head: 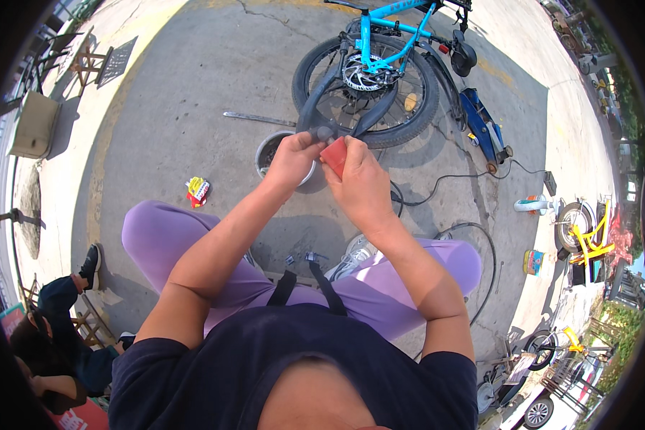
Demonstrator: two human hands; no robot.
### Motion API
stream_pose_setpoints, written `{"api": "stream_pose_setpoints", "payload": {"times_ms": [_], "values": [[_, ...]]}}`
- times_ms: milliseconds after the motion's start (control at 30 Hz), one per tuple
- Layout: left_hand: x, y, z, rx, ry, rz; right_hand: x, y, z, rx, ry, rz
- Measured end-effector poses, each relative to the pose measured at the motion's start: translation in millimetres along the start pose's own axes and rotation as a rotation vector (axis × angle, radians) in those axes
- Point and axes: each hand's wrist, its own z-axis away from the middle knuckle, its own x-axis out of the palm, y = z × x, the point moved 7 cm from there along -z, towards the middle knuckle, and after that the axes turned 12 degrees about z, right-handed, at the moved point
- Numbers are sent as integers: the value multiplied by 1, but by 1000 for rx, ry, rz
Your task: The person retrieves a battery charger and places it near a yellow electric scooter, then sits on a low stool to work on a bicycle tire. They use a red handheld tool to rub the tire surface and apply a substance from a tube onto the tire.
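Observation:
A black rubber inner tube [318,99] hangs out of the bicycle wheel [434,102] in two strands towards me. My left hand [293,161] pinches the tube near a round grey spot [325,133] on it. In my right hand [361,188] is a small red block [334,157], held close against the tube beside that spot. What the block is made of I cannot tell. Below my left hand stands a round bucket [259,156] with a pale rim, partly hidden by the hand; its contents look dark.
The blue bicycle frame [365,37] lies beyond the wheel. A flat metal bar [258,118], a yellow-and-red wrapper [197,191], a blue floor jack [481,126] and a black cable [441,183] are on the concrete. A seated person [64,301] is at left. A bottle [532,205] stands at right.

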Motion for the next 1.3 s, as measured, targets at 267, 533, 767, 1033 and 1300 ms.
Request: {"api": "stream_pose_setpoints", "payload": {"times_ms": [267, 533, 767, 1033, 1300], "values": [[0, -1, -1, 2, -15, -1, 1, -2, 2, -21, 8, 15], [-3, -3, -2, -1, -1, -26, 0, 0, 1, -10, 7, 6], [-1, -1, -3, -14, -13, -13, 0, -2, -1, -14, -8, 32], [3, 2, -1, -34, -13, 70, 6, 7, -5, 20, -25, 95], [2, 3, -1, -41, -1, 24, 3, 2, -4, -2, -21, 83]]}}
